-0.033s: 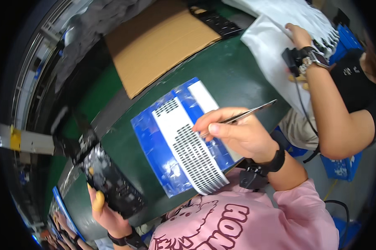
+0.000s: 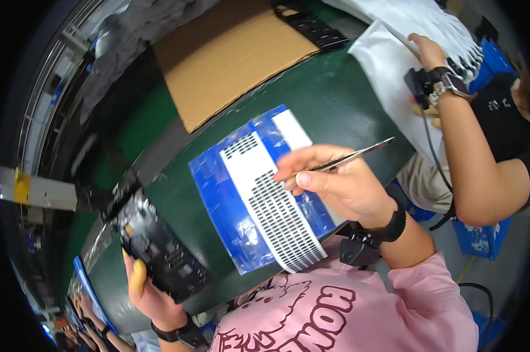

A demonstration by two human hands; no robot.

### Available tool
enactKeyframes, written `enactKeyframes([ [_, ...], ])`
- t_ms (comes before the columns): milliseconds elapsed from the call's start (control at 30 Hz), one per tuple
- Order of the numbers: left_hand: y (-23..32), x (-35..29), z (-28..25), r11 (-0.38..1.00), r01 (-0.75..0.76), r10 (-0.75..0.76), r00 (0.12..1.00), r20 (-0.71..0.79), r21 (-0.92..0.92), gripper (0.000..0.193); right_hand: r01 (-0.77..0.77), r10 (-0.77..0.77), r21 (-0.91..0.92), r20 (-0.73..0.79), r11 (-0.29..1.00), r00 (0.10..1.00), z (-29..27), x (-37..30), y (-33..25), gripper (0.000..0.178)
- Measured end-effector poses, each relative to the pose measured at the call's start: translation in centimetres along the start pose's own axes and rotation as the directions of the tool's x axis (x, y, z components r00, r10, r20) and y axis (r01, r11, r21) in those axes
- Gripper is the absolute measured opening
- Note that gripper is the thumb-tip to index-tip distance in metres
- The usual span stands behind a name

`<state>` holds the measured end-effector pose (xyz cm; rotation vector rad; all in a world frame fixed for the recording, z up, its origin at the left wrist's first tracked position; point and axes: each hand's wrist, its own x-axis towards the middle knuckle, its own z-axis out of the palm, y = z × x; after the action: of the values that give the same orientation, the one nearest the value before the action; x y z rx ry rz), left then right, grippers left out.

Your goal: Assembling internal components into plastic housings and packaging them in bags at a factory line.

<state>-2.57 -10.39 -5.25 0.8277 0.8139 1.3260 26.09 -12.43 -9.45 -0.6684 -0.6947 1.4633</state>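
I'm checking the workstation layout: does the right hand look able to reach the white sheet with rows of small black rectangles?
Probably yes: the right hand, holding slim silver metal tweezers, appears right by the edge of the white sheet, with nothing visible in the way.

Black part [image 2: 162,249]: long, slanted, small grey bits on face, surface blurred, in left grip [image 2: 156,305]. Tweezers [image 2: 354,156]: slim, metal, slanted, in right grip [image 2: 344,185], tips near sheet [image 2: 279,214]. Sheet: white, rows of black rectangles, partly bare, near end curved, flat on blue board [image 2: 218,202].
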Motion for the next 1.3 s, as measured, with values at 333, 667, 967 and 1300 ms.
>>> enactKeyframes([
  [333, -3.8, 2.0, 2.4, 0.962, 0.181, -0.201, 0.976, -0.08, -0.206, 0.039, 0.002, -0.033, -0.196, -0.156, 0.981, 0.987, 1.5, 2.7, 0.6, 0.027],
  [667, -3.2, 2.6, 2.0, 0.961, 0.228, -0.243, 0.966, -0.086, -0.155, 0.037, 0.113, -0.267, -0.58, -0.187, 0.806, 0.945, 1.4, 8.4, 0.0, 0.022],
  [967, -2.4, 3.1, 1.5, 0.95, 0.219, -0.252, 0.959, -0.131, -0.222, 0.036, -0.004, -0.126, -0.397, -0.302, 0.918, 0.945, -1.4, 8.8, 1.3, 0.016],
  [1300, -2.8, 3.3, 1.6, 0.917, 0.283, -0.312, 0.948, -0.064, -0.279, 0.036, -0.025, -0.135, -0.501, -0.28, 0.865, 0.95, -1.0, 8.7, 1.3, 0.012],
])
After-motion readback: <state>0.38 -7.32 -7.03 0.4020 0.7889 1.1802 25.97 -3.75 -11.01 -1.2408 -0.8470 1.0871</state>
